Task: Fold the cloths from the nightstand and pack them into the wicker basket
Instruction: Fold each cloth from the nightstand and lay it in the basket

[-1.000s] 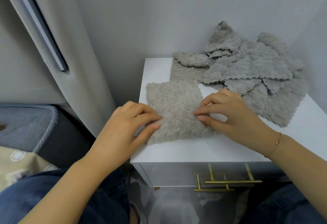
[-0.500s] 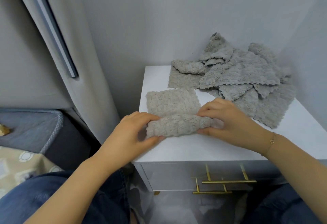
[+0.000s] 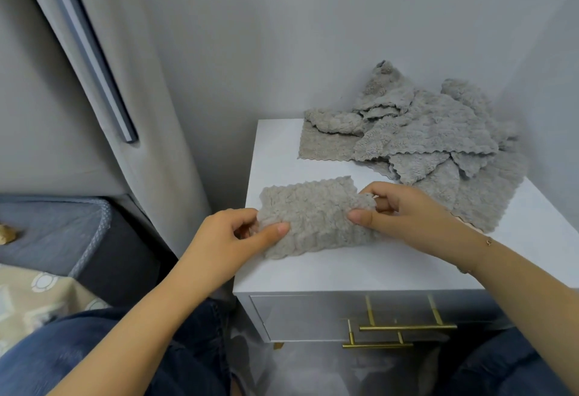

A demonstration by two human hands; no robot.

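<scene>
A beige fluffy cloth [image 3: 316,217] lies folded in half near the front left of the white nightstand [image 3: 344,270]. My left hand [image 3: 228,239] pinches its left end between thumb and fingers. My right hand [image 3: 404,214] pinches its right end, thumb on top. Behind them, a heap of grey and beige cloths [image 3: 432,139] lies rumpled at the back right of the nightstand, against the wall. No wicker basket is in view.
A grey curtain [image 3: 150,132] hangs left of the nightstand. A bed corner with a dark base [image 3: 62,232] sits at far left. The drawer front has gold handles [image 3: 401,326]. Walls close in behind and to the right. My knees in jeans flank the nightstand.
The cloth lay flat a second ago. Both hands lifted its near edge and carried it away from me, so the cloth is now doubled over into a narrower strip.
</scene>
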